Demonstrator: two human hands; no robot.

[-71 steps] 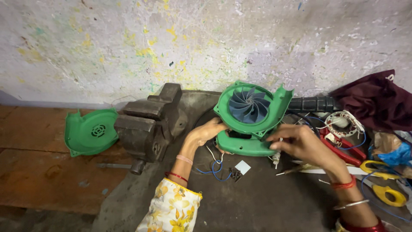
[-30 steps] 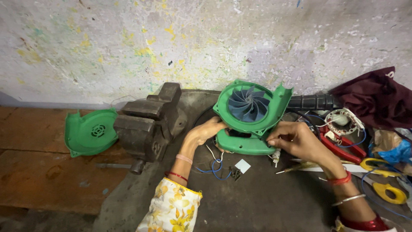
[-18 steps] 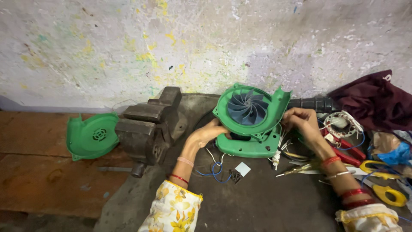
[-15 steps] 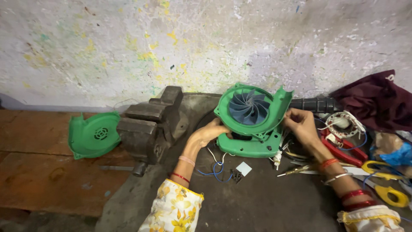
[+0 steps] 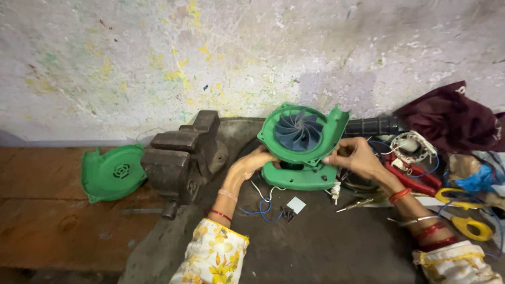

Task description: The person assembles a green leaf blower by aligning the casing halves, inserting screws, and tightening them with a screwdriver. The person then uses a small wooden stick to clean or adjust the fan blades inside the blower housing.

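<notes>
A green blower housing (image 5: 302,139) with a blue fan wheel inside stands tilted on a dark mat (image 5: 315,242), its open face toward me. My left hand (image 5: 251,164) grips the housing's lower left edge. My right hand (image 5: 353,156) holds its lower right rim, fingers pinched near the edge. Loose white and blue wires (image 5: 261,202) trail from the housing onto the mat. A small white square piece (image 5: 296,205) lies just below.
A heavy dark bench vise (image 5: 181,158) sits left of the housing. The green cover half (image 5: 112,172) lies on the wooden bench at far left. Red pliers (image 5: 407,176), yellow-handled scissors (image 5: 465,210), a motor stator (image 5: 413,147), a black nozzle (image 5: 373,126) and maroon cloth (image 5: 452,118) crowd the right.
My right hand left the housing's front, reached toward the tools on the right, then came back to the housing's right rim. The left hand stayed on the housing.
</notes>
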